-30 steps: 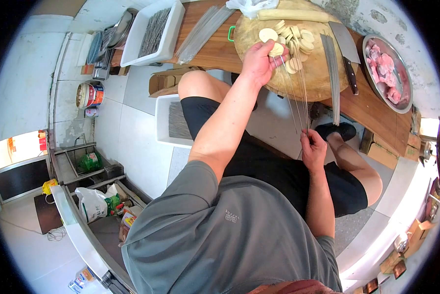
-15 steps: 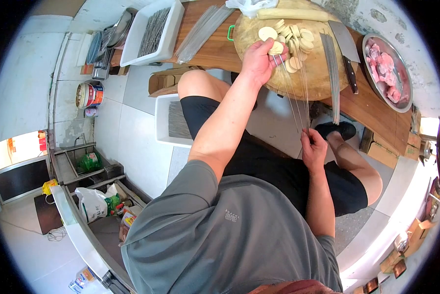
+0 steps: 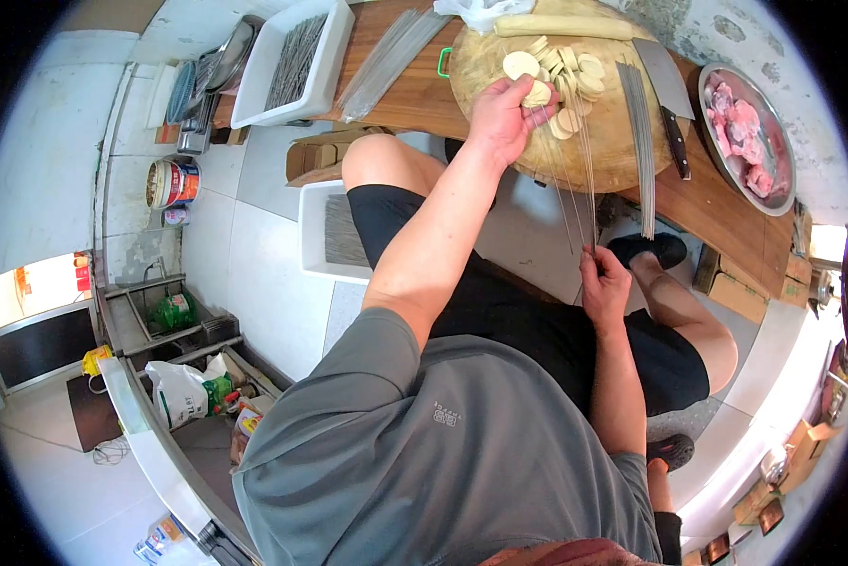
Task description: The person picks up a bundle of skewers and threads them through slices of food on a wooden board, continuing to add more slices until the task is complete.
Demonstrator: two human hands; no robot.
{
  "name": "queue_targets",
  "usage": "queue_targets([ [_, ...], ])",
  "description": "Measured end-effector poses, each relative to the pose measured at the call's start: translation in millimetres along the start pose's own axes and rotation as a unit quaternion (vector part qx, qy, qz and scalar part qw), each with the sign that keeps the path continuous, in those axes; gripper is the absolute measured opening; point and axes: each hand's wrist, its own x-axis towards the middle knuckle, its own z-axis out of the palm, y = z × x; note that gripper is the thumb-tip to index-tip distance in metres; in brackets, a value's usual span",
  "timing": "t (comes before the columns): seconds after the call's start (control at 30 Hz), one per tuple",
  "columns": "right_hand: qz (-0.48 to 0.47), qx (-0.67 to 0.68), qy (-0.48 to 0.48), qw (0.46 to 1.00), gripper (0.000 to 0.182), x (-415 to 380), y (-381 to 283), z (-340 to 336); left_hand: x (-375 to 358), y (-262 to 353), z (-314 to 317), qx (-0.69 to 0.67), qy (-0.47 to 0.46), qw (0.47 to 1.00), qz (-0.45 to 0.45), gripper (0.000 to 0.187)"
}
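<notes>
Slice (image 3: 537,93) stays pinched in left hand (image 3: 502,118) over the board (image 3: 612,141), right hand (image 3: 603,288) still gripping skewers (image 3: 575,179).

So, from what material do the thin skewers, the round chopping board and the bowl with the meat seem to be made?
The skewers held in the right hand look like metal wire: thin, grey, faintly shiny. The round chopping board looks like unfinished wood: matte tan with darker stains. The bowl holding pink meat looks like stainless steel, since its rim is silvery and reflective.
</notes>
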Motion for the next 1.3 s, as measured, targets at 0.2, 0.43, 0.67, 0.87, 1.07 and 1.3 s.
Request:
queue_targets([
  [0.2,0.006,-0.003,-0.003,1.000,0.014,-0.6,2.6,1.0,-1.3,-2.2,2.0,0.004,-0.002,1.000,0.000,0.020],
  [0.43,0.009,0.005,0.001,1.000,0.013,-0.8,0.8,2.4,1.8,-5.8,-1.7,-0.007,-0.017,1.000,0.006,0.025],
  [0.67,0.013,-0.009,-0.002,1.000,0.014,-0.3,3.7,1.4,1.8,-5.6,0.1,-0.007,-0.005,1.000,0.002,0.020],
  [0.87,0.019,-0.009,-0.001,1.000,0.014,0.3,-1.9,0.9,2.9,-5.5,-0.3,-0.011,-0.004,1.000,0.002,0.019],
  [1.07,0.028,-0.010,-0.001,1.000,0.014,-0.9,-1.0,1.1,4.7,-3.9,-0.9,-0.016,0.002,1.000,0.004,0.019],
  [1.3,0.014,0.017,0.004,1.000,0.013,-2.0,6.0,3.2,4.1,-1.0,-0.8,-0.021,0.002,1.000,0.007,0.019],
])
